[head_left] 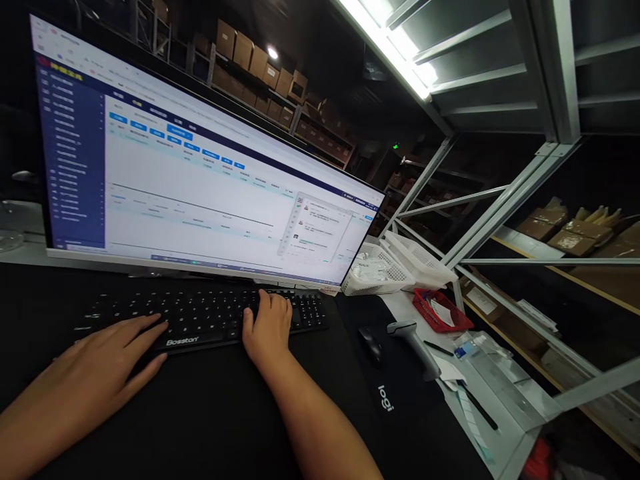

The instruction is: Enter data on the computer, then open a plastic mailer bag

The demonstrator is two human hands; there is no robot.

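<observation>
A black keyboard (200, 313) marked "Bosston" lies on the dark desk mat below a wide monitor (200, 180). My left hand (117, 350) rests over its left end, fingers stretched out across the keys and thumb apart. Toward the keyboard's right part is my right hand (269, 327), with its fingers bent over the keys and its thumb apart. Neither hand holds anything. The screen is lit with a table page, a dark side menu and a small chat window at lower right.
Right of the keyboard, a black mouse (371, 345) and a grey barcode scanner (414, 348) lie on a "logi" mouse pad (385, 393). Beyond are white baskets (373, 283), a red basket (425, 310) and a clear plastic holder (505, 383). Metal shelving (480, 198) stands close on the right.
</observation>
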